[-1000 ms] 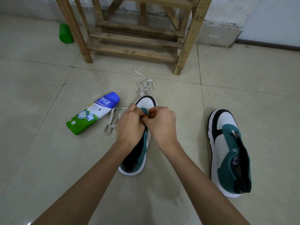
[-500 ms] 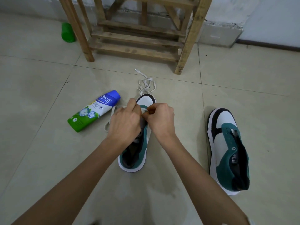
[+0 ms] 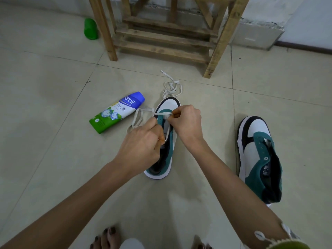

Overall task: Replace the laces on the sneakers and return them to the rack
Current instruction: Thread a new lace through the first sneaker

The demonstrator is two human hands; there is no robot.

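Note:
A teal, white and black sneaker (image 3: 168,105) lies on the floor in the middle, toe pointing away from me. A white lace (image 3: 162,113) crosses its lowest eyelets and loops out to the left. My left hand (image 3: 143,142) pinches one lace end over the tongue. My right hand (image 3: 186,121) pinches the lace at the right eyelet row. A second white lace (image 3: 171,87) lies loose on the tiles beyond the toe. The other sneaker (image 3: 258,155) rests unlaced on the right. The wooden rack (image 3: 165,33) stands at the back.
A blue and green powder bottle (image 3: 116,112) lies on its side left of the sneaker. A green bottle (image 3: 90,28) stands behind the rack's left leg. My toes (image 3: 106,238) show at the bottom edge. Pale tiles cover the floor.
My hands have drawn apart: the left pulled a lace end back toward me, and the right stayed at the eyelets. The lace now shows across the front of the sneaker.

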